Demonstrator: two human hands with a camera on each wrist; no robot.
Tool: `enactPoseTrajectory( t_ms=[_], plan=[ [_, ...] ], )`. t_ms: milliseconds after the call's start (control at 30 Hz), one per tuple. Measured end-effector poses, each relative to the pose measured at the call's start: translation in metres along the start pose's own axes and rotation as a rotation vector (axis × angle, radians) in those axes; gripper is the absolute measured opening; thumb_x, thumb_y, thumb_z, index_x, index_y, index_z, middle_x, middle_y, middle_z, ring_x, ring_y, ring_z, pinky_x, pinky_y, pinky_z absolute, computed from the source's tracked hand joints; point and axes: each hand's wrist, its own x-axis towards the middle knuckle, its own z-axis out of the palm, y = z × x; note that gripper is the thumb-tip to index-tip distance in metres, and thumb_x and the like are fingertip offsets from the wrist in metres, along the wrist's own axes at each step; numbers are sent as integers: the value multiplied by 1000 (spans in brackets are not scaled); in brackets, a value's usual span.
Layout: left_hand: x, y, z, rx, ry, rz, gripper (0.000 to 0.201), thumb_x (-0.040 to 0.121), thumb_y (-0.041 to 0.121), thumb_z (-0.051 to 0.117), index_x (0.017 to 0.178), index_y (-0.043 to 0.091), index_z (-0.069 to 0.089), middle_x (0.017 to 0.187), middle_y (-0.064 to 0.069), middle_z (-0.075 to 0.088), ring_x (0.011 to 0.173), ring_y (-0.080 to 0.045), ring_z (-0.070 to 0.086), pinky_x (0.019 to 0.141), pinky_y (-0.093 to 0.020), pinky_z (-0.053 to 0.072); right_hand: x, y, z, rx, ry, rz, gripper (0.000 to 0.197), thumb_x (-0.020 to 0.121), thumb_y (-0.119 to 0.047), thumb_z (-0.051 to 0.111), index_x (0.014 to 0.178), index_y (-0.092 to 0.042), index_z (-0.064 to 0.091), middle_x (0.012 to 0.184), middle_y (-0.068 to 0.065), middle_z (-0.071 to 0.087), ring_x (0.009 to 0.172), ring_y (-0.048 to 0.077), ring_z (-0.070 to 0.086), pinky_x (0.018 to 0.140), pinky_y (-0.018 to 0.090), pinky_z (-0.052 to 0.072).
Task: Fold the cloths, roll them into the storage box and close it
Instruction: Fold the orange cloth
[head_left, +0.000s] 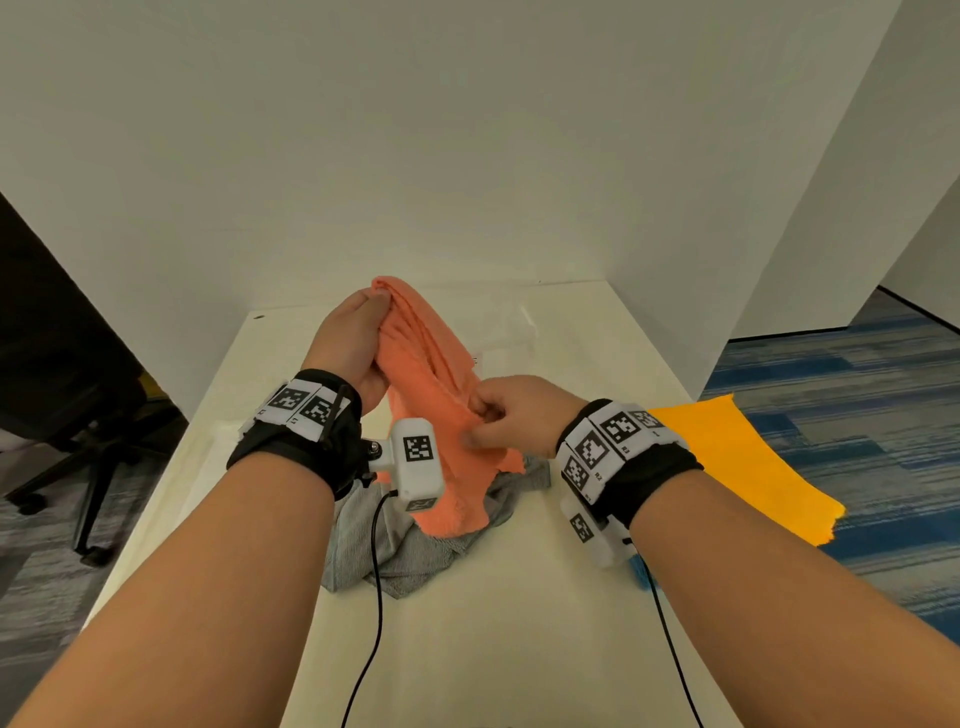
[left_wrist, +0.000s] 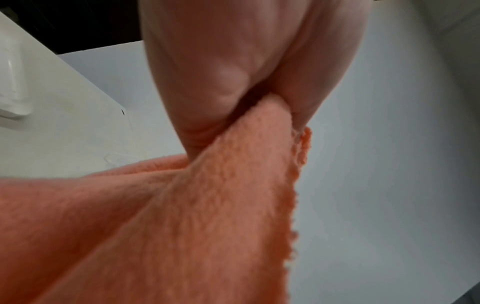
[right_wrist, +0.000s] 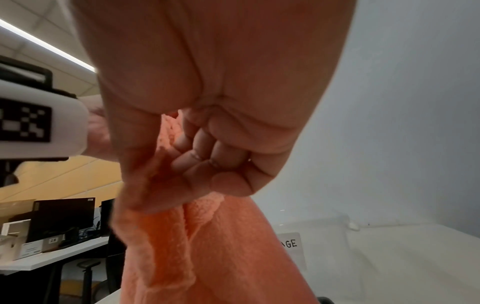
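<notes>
**Orange cloth up in both hands, fold not yet made**

From the head view, my left hand (head_left: 358, 332) has its grip closed around the top of the orange cloth (head_left: 441, 395), held above the table (head_left: 519, 597). My right hand (head_left: 511, 415) pinches an edge lower down. The cloth's tail hangs onto the grey cloth (head_left: 410, 545), which lies crumpled on the table. A yellow cloth (head_left: 748, 462) hangs over the table's right edge. The clear box (head_left: 506, 332) stands at the far end, faint against the wall; I cannot tell whether it is open.

From the left wrist, my fingers (left_wrist: 215, 82) bunch the cloth's top tightly, and the fabric falls away in thick ridges.

From the right wrist, thumb and curled fingers (right_wrist: 207, 156) nip a hem, with loose folds below.

To do this step well, I judge I should work each grip along to a true corner, draw the edge taut between my hands, then lay the cloth flat clear of the grey one before folding. Bunched as it is, it would roll lumpy.
</notes>
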Motion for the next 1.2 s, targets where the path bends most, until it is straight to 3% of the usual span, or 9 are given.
enactPoseTrajectory(
  t_ms=[133, 300, 400, 600, 733, 800, 900, 1067, 1200],
  plan=[
    [0, 1, -5, 40, 21, 32, 18, 100, 13, 45, 90, 13, 60, 87, -8, 64, 80, -19, 62, 85, -36, 53, 1, 5, 2, 74, 4, 45, 16, 83, -27, 71, 94, -19, 62, 67, -12, 54, 60, 1, 49, 59, 19, 38],
    [3, -1, -17, 17, 50, 43, 18, 99, 15, 48, 88, 14, 62, 84, -6, 66, 76, -18, 64, 82, -35, 54, 1, 10, -2, 79, 2, 73, 19, 82, -30, 73, 84, -12, 67, 59, -11, 53, 57, 4, 51, 64, 24, 44],
    [4, -3, -20, -9, 53, 44, 18, 98, 14, 48, 88, 13, 63, 85, -7, 67, 79, -19, 64, 87, -38, 52, 1, 12, 0, 69, 5, 83, 26, 82, -31, 73, 73, -11, 59, 55, -11, 50, 52, 2, 45, 59, 22, 38],
    [1, -4, -20, -12, 36, 31, 20, 99, 15, 46, 91, 12, 64, 88, -8, 68, 86, -21, 65, 96, -42, 50, -1, 14, 0, 73, 29, 81, 14, 83, -24, 72, 90, -14, 65, 77, -4, 68, 66, 4, 56, 63, 21, 42],
    [-2, -5, -18, 12, -44, 6, 20, 100, 19, 45, 95, 11, 63, 90, -10, 68, 84, -23, 65, 94, -44, 49, 2, 9, 5, 16, 46, 44, 11, 84, -29, 71, 91, -20, 72, 81, -15, 61, 72, -1, 52, 65, 16, 37],
    [-5, -6, -16, 16, -94, -1, 21, 100, 20, 45, 94, 11, 62, 88, -11, 68, 83, -24, 65, 93, -45, 49, 7, 7, 10, -13, 62, 5, 10, 83, -30, 70, 88, -23, 74, 83, -17, 59, 82, 4, 54, 73, 22, 38],
    [-9, -7, -12, 20, -156, -12, 22, 100, 21, 43, 96, 8, 61, 89, -13, 68, 84, -26, 66, 88, -45, 52, 7, 1, 13, -13, 117, -60, 10, 82, -27, 72, 88, -21, 77, 81, -14, 55, 83, 11, 56, 75, 25, 39],
    [-17, -5, -8, -29, -293, -34, 23, 93, 23, 47, 95, 4, 60, 86, -17, 70, 80, -29, 69, 75, -43, 58, 2, -2, 8, -68, 135, -58, 19, 87, -28, 66, 103, -21, 75, 126, -2, 55, 106, 15, 55, 90, 23, 37],
    [-15, -3, -11, -34, -301, -45, 23, 94, 22, 46, 95, 4, 59, 84, -15, 70, 80, -28, 69, 72, -41, 58, 3, 2, 2, -59, 185, -23, 17, 89, -29, 63, 101, -24, 74, 114, -3, 61, 102, 14, 57, 88, 25, 41]
  ],
)
